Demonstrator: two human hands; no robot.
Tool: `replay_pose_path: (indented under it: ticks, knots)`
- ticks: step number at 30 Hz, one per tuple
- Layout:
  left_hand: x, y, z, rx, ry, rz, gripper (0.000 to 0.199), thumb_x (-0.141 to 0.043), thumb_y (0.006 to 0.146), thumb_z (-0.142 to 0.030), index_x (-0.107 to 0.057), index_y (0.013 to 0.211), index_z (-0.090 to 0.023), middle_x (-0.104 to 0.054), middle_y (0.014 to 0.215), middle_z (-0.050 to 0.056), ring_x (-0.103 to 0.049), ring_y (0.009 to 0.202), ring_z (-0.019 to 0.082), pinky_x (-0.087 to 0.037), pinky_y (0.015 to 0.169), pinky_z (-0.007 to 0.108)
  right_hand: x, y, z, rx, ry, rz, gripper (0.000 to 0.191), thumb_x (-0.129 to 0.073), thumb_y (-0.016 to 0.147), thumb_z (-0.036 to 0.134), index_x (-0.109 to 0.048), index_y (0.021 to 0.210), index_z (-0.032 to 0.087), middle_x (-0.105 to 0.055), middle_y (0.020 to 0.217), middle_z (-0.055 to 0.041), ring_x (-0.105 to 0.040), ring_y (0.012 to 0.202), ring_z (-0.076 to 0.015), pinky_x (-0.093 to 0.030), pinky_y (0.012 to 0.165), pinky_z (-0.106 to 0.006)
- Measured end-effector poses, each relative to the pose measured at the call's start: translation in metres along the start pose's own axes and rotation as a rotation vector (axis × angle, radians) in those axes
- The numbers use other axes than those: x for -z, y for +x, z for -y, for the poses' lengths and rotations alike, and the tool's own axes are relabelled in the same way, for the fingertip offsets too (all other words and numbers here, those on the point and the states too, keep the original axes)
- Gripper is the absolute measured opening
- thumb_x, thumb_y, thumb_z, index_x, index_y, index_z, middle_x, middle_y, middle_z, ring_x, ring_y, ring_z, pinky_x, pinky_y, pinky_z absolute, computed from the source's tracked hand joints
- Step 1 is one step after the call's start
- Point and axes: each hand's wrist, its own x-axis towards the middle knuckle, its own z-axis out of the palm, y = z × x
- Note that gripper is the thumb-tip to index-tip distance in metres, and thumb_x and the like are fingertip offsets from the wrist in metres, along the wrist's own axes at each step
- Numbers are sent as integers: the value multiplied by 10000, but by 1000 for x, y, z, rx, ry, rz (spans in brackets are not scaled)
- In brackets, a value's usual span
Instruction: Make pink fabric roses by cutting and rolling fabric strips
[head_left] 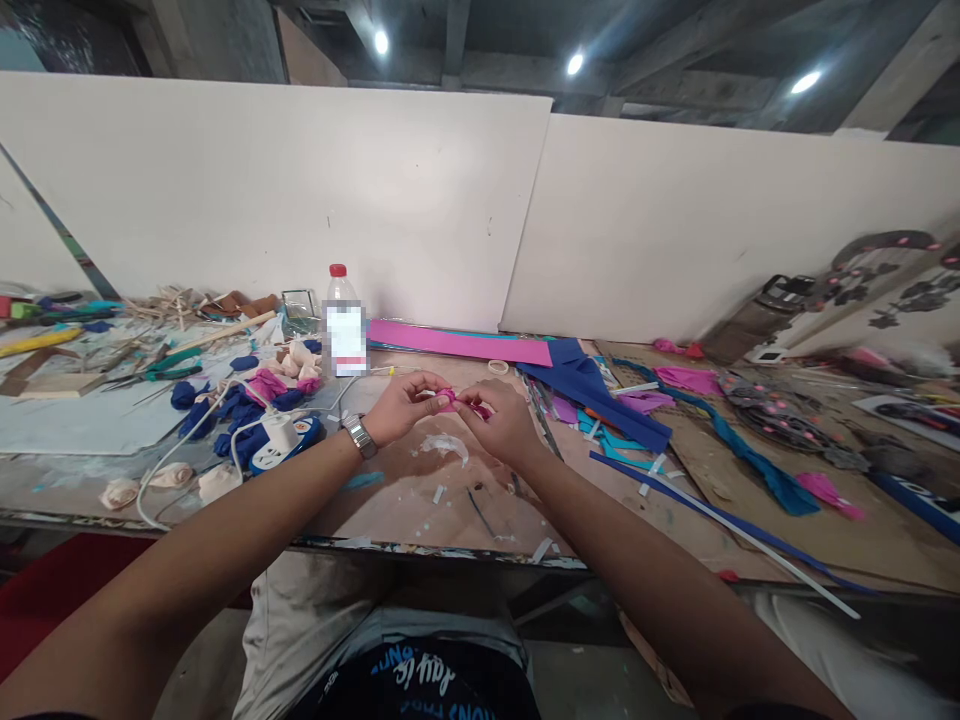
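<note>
Left hand (401, 408) and right hand (501, 420) are both pinched nearly closed on a small pink piece (448, 398), held between them over the table (480, 505). I judge it could slip or unroll should either pinch slacken. A white plug (279, 432) near the left forearm might get knocked. Beyond, I find a red-capped bottle (343, 340) and pink strip (465, 342) crowding forward reach, then a white panel (420, 200).

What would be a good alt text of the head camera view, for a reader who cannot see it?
A person's left hand and right hand pinch a small pink piece over a cluttered table. Beyond them stands a red-capped bottle; crumpled blue, pink and cream pieces lie to the left, blue strips to the right.
</note>
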Motion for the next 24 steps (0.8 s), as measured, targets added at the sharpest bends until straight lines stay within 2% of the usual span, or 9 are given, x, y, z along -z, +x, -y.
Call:
replay_pose_path:
  ticks: [3,5,8,11,15,21,24]
  knots:
    - [1,0,-1,2,17,6,345,-816,786,-457,-729,929,-155,-715,897,57,-621,777,141,-486,711,270,0,-1,0,-13,22,-7,139,-691,910,334,-717,854,210,-726,811,-37,-645,780,-206,-446,743,-335]
    - [2,0,-1,6,19,8,349,-822,780,-453,-738,938,-153,-726,910,65,-635,792,151,-494,726,282,-1,-1,0,-19,45,-30,122,-706,893,321,-715,935,207,-730,856,-40,-657,799,-209,-461,755,-336]
    - [1,0,1,13,-6,12,364,-817,792,-442,-727,991,-151,-739,947,73,-657,828,155,-498,762,287,0,-1,0,-16,63,-50,213,-717,881,301,-701,1073,210,-731,901,-41,-668,814,-212,-478,774,-342]
    - [0,1,4,42,-110,-2,419,-847,766,-421,-642,1033,-171,-744,886,38,-666,788,138,-487,747,270,0,-1,0,28,58,-22,237,-688,915,299,-705,1139,223,-742,932,-49,-676,849,-222,-483,802,-359]
    - [-1,2,6,51,-177,-11,479,-879,729,-407,-534,989,-198,-734,809,-1,-663,740,126,-469,710,250,0,-2,0,75,71,15,248,-654,945,291,-720,1178,237,-759,958,-64,-677,863,-231,-488,808,-377]
    - [1,1,5,24,-142,54,464,-834,784,-425,-513,1043,-213,-732,845,15,-669,762,145,-468,708,267,-2,-2,-2,100,122,88,365,-610,964,277,-660,1323,241,-757,990,-71,-663,868,-232,-491,805,-380]
    - [1,0,4,37,-132,91,467,-816,802,-432,-509,1082,-219,-722,854,20,-664,773,155,-478,733,290,-1,-1,0,105,149,138,319,-583,974,268,-676,1278,241,-752,1032,-72,-655,894,-229,-486,807,-373]
